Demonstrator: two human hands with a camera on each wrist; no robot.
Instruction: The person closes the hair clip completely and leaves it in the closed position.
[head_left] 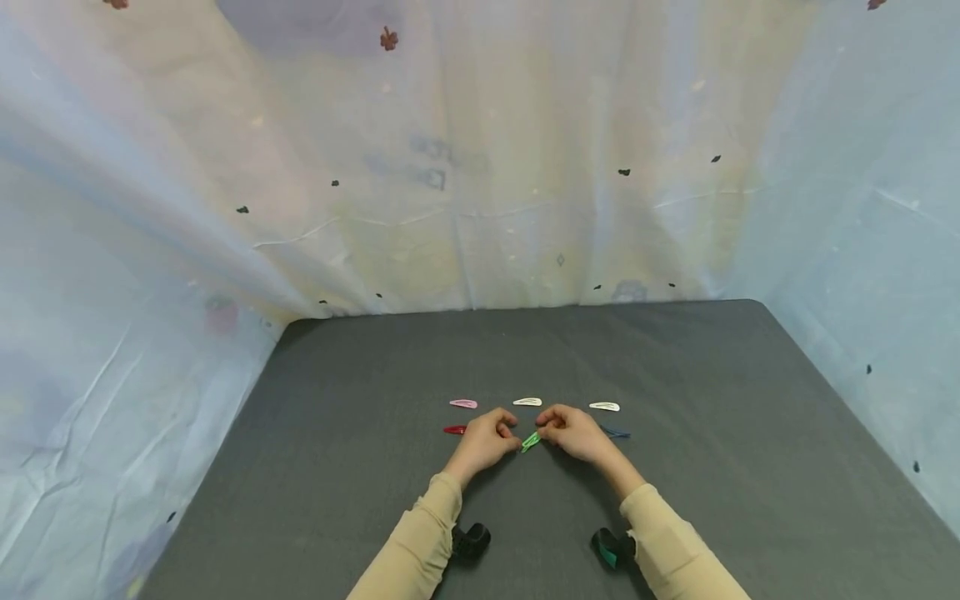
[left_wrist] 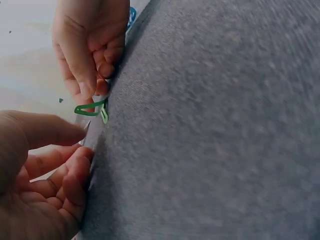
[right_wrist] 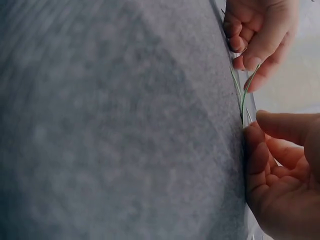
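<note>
A green snap hair clip (head_left: 531, 441) lies at the middle of the dark grey table, its two leaves spread apart in the left wrist view. My right hand (head_left: 573, 432) is at the clip's right end, thumb and index fingertip close to it; the contact is partly hidden and looks like a light pinch. My left hand (head_left: 486, 442) is just left of the clip, fingers loosely bent, a small gap between thumb and index finger. A red hair clip (head_left: 453, 430) shows partly behind the left hand, a blue one (head_left: 618, 433) beyond the right.
Farther back on the table (head_left: 360, 375) lie a pink hair clip (head_left: 463, 403), a cream clip (head_left: 527, 402) and another cream clip (head_left: 604, 407) in a row. A pale patterned curtain (head_left: 510, 208) borders the table behind and on both sides. Black wrist straps hang below the forearms.
</note>
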